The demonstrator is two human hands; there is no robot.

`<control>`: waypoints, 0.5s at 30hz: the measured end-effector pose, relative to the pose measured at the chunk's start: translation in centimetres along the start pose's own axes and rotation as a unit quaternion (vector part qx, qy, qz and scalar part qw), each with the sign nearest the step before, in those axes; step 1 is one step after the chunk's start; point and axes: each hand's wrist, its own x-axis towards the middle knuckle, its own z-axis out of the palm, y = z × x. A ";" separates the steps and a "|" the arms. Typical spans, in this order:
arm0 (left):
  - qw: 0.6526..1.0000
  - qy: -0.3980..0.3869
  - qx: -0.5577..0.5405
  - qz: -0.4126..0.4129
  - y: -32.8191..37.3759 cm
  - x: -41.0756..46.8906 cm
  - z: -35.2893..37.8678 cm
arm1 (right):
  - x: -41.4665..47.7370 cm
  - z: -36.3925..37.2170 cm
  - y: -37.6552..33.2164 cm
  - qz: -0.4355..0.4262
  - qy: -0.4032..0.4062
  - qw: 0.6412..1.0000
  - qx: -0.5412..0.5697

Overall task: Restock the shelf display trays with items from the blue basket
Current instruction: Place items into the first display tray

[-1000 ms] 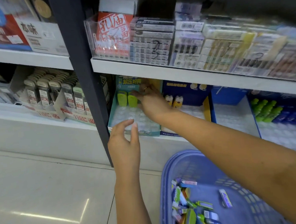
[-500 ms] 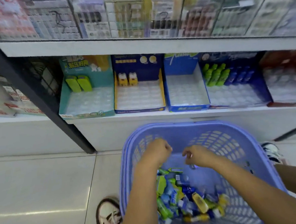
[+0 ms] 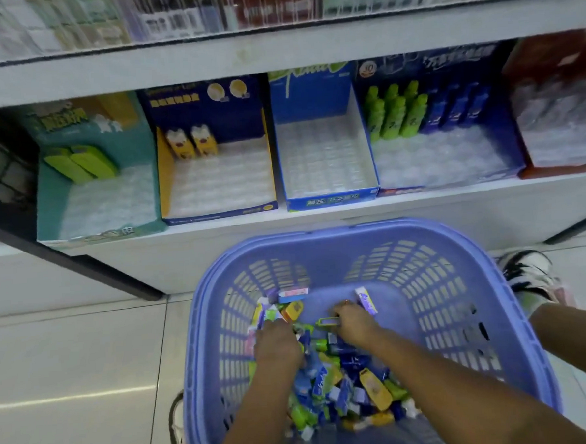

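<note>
Shelving (image 3: 421, 210) of flat white board runs across the view above glossy pale floor tiles (image 3: 71, 372). The blue basket (image 3: 443, 298) stands on the floor just in front of it. It is rounded moulded plastic in a lilac-blue, with slotted walls and a smooth thick rim.

Five cardboard display trays sit side by side on the shelf, each lined with a clear dimpled insert. They are a teal tray (image 3: 48, 202), a navy-and-yellow tray (image 3: 165, 174), a bright blue tray (image 3: 331, 199), a dark blue tray (image 3: 506, 140) and a red tray (image 3: 556, 170).

Small glossy packets (image 3: 346, 383), green, blue and yellow, lie heaped in the basket's near half. The left hand (image 3: 276, 343) and right hand (image 3: 354, 322) reach into the heap. Their fingers curl down among the packets, and I cannot tell whether they grip any.
</note>
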 end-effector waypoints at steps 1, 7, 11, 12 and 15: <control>1.000 -0.002 -0.006 -0.010 -0.1 0.2 0.1 | -0.1 -0.4 -0.1 0.019 -0.008 0.999 0.047; 0.999 0.013 -0.044 -0.007 -0.3 0.2 -0.6 | -2.6 -6.1 -1.9 0.081 -0.100 0.879 0.460; 0.988 -0.041 -0.144 0.026 -1.4 -0.9 -4.8 | -5.4 -11.3 -4.8 -0.003 -0.194 0.866 0.461; 0.973 -0.059 -0.216 0.050 -1.8 -1.4 -6.3 | -6.1 -12.5 -6.0 -0.024 -0.198 0.876 0.439; 0.885 -0.098 -0.437 0.126 -3.0 -3.8 -11.1 | -7.4 -15.6 -9.2 -0.079 -0.121 0.903 0.404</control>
